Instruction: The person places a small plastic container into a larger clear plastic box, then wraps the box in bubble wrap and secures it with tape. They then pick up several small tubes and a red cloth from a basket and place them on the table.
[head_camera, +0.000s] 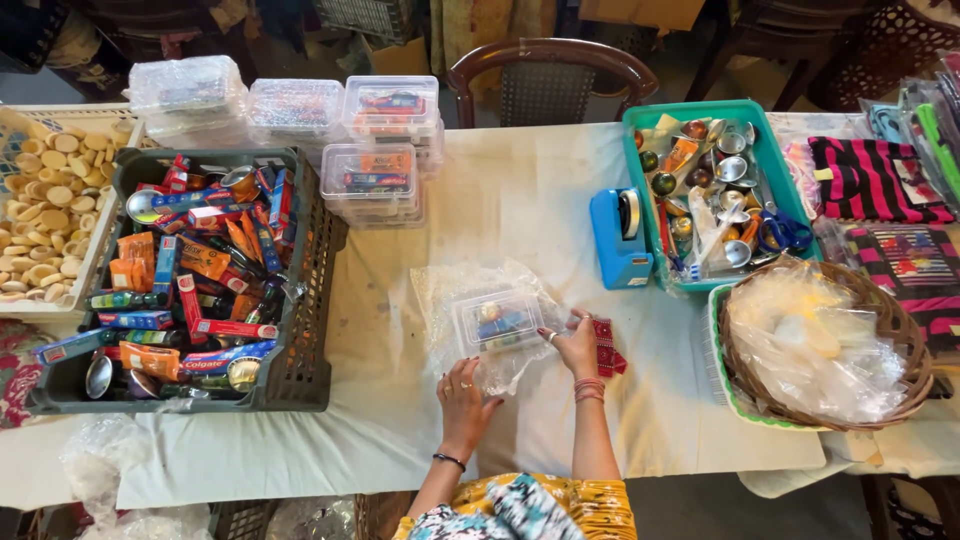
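I am at the wrapping step: a small clear plastic box (497, 320), lid on and packed with little items, sits in the middle of a sheet of clear bubble wrap (455, 300) spread on the white-clothed desk (530, 200) right in front of me. My left hand (465, 395) lies flat with fingers spread on the near edge of the wrap, pinning it down and gripping nothing. My right hand (577, 343) rests at the right end of the box, fingertips on its side; a small red patterned cloth (606, 347) lies under or against that hand, and I cannot tell whether I am gripping it or only resting on it. The sheet is not yet folded over the box, so I judge the wrapping barely begun. The next move, as I judge it, calls for keeping the box centred while one edge of the wrap is lifted over the lid, then something to hold it shut; the blue tape dispenser (618, 238) stands near, to the right. The dark crate (310, 300) of loose goods sits to my left, and stacked finished boxes (372, 182) lie beyond.
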